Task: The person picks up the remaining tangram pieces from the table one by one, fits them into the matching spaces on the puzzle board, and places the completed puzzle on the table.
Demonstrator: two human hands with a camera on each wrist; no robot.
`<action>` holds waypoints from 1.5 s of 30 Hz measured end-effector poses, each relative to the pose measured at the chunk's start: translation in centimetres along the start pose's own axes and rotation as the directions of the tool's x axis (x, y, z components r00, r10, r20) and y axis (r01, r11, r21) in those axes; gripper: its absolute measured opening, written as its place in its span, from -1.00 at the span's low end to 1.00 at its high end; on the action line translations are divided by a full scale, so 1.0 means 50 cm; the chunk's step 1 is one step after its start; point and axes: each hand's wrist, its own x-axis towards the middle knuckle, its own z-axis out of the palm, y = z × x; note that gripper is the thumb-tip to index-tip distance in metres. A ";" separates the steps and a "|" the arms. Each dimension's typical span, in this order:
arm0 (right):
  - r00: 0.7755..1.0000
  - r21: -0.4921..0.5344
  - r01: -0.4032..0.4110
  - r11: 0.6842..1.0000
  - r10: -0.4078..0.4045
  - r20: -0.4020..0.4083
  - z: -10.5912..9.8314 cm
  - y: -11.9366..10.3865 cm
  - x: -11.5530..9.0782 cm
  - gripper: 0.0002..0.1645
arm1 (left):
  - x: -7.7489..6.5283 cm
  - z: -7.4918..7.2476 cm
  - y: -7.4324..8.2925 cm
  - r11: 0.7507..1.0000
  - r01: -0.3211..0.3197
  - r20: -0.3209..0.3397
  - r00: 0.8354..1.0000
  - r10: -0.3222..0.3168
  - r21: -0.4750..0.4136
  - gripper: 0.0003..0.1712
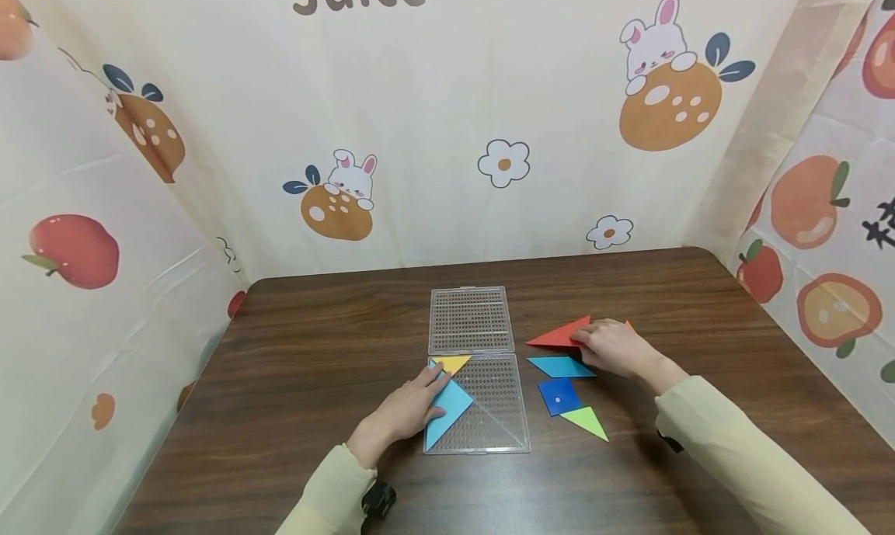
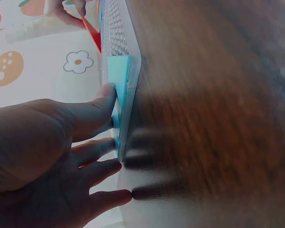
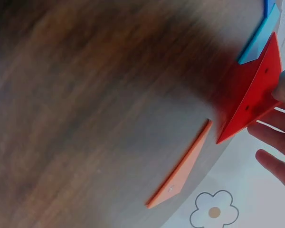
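A large light blue triangle tile (image 1: 454,403) and a small yellow triangle tile (image 1: 457,362) lie in the lower half of a clear plastic case (image 1: 506,434). My left hand (image 1: 405,411) rests its fingertips on the light blue triangle, thumb along its edge in the left wrist view, the other fingers spread and fairly straight. Between thumb and fingers, my right hand (image 1: 618,350) pinches a large red triangle tile (image 3: 256,95), which is tilted up from the table to the right of the case. A light blue parallelogram tile (image 1: 559,366) lies just in front of it.
On the brown wooden table (image 1: 315,349), a blue square tile (image 1: 559,396) and a green triangle tile (image 1: 589,422) lie right of the case. An orange triangle tile (image 3: 180,173) sits beyond the right hand. The case's other half (image 1: 470,317) lies unfolded toward the printed curtain (image 1: 433,209).
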 end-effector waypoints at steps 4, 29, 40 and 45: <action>0.999 0.068 -0.037 0.997 0.038 -0.010 -0.002 0.001 -0.006 -0.74 | -0.001 0.000 0.001 1.000 -0.003 -0.003 1.000 0.003 0.005 -0.39; 0.953 0.382 -0.090 0.920 0.190 -0.235 0.006 0.014 -0.002 -0.82 | 0.001 0.004 -0.003 1.000 -0.019 -0.012 1.000 0.020 0.019 -0.39; 0.908 0.565 -0.223 0.794 0.381 -0.177 0.008 0.011 0.002 -0.85 | 0.000 0.003 -0.004 1.000 -0.024 -0.009 1.000 0.024 0.014 -0.38; 0.893 0.578 -0.251 0.777 0.416 -0.171 0.012 0.012 0.002 -0.85 | 0.000 0.001 -0.003 1.000 -0.022 -0.003 1.000 0.022 0.007 -0.39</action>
